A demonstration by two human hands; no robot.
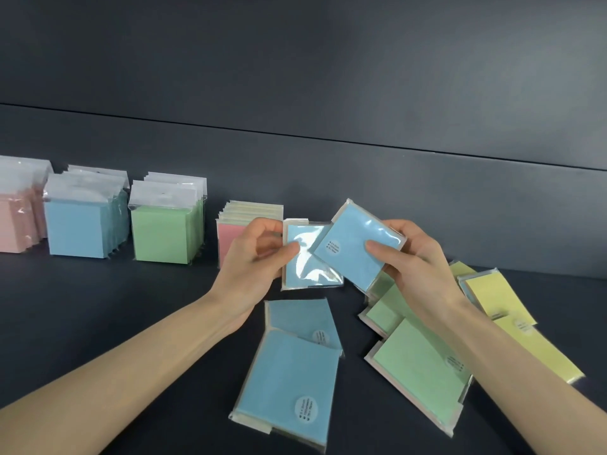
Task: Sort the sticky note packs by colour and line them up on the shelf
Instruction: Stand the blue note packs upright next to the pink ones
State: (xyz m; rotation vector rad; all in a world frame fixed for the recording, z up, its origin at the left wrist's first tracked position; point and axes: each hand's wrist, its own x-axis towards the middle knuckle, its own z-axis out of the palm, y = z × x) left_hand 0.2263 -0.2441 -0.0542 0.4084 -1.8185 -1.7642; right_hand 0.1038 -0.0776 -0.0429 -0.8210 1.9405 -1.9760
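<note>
Left hand (258,257): we pinch a blue pack (308,267) by its left edge, thumb on the face, fingers curled behind. It is held upright above the shelf (131,307), face toward us, long axis vertical, flap end up. Right hand (414,257): thumb on the face and fingers behind, we pinch a second blue pack (354,238) at its right side. This one is tilted, its flap end toward the upper left and its round label at its left corner. That corner overlaps the first pack's upper right.

Below the hands we count two flat blue packs (289,382) on the shelf. Their long axes run away from us, and the near one laps over the far one. To their right lie green packs (420,366), overlapped and skewed, partly under our right forearm. Beyond them lie yellow packs (489,297), long axes slanting toward the near right.

Standing at the back left, flaps up, faces toward us, each several packs deep:
- pink row (16,224)
- blue row (77,228)
- green row (161,234)
- fourth row (228,234), pink front, partly hidden by our left hand

Every pack sits in a clear wrapper.
</note>
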